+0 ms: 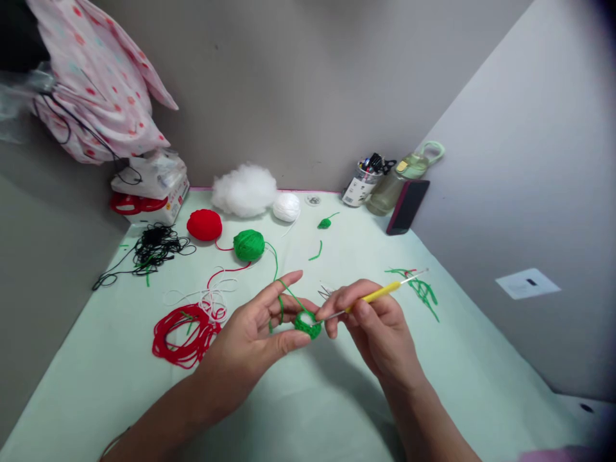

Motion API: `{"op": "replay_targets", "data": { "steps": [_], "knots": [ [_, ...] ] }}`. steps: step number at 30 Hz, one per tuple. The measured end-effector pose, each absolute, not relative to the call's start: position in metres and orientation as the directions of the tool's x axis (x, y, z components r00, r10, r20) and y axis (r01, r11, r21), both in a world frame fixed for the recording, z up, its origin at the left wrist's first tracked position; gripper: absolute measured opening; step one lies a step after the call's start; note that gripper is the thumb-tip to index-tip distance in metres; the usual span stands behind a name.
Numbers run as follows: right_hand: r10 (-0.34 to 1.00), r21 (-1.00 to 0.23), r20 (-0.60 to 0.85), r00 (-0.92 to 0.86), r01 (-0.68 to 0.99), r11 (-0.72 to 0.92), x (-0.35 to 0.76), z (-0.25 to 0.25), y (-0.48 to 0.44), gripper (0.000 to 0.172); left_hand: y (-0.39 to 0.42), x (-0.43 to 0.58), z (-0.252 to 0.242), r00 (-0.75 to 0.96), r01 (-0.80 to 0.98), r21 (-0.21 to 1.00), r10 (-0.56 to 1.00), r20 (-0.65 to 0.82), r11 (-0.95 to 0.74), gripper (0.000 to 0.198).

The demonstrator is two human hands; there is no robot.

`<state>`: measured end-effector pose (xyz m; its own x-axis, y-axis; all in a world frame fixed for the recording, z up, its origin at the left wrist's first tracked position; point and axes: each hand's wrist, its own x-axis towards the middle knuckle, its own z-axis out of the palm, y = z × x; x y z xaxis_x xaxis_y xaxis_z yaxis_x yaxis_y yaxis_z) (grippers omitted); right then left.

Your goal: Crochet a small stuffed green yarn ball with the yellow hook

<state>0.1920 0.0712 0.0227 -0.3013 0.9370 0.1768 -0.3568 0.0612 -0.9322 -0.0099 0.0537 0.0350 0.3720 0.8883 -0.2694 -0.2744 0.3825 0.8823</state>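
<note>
My left hand (262, 324) pinches a small green crocheted ring (308, 325) between thumb and fingers, with green yarn looped over the raised index finger. That strand runs back to a green yarn ball (249, 244) on the pale green table (120, 385). My right hand (373, 321) grips a yellow-handled crochet hook (380, 294), whose metal tip meets the green ring. Both hands hover above the middle of the table.
A red yarn ball (205, 224), a white yarn ball (286, 206) and white stuffing (244, 189) sit at the back. Loose red yarn (185, 333), black yarn (151, 250) and green scraps (421, 289) lie around. A pen cup (360, 183), bottle (399, 179) and phone (407, 206) stand far right.
</note>
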Motion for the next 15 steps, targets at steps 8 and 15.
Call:
{"op": "replay_targets", "data": {
  "steps": [8,15],
  "knots": [
    [0.895,-0.957,0.256,-0.366,-0.226,0.181,0.204,0.029,0.068,0.018,0.054,-0.014,0.033,0.366,-0.198,0.899,0.88,-0.302,0.391,0.086],
    [0.789,-0.847,0.445,-0.424,0.089,0.525,0.206,0.035,0.063,0.02,0.057,-0.01,0.03,0.276,-0.163,0.925,0.916,-0.29,0.342,0.085]
  ]
}}
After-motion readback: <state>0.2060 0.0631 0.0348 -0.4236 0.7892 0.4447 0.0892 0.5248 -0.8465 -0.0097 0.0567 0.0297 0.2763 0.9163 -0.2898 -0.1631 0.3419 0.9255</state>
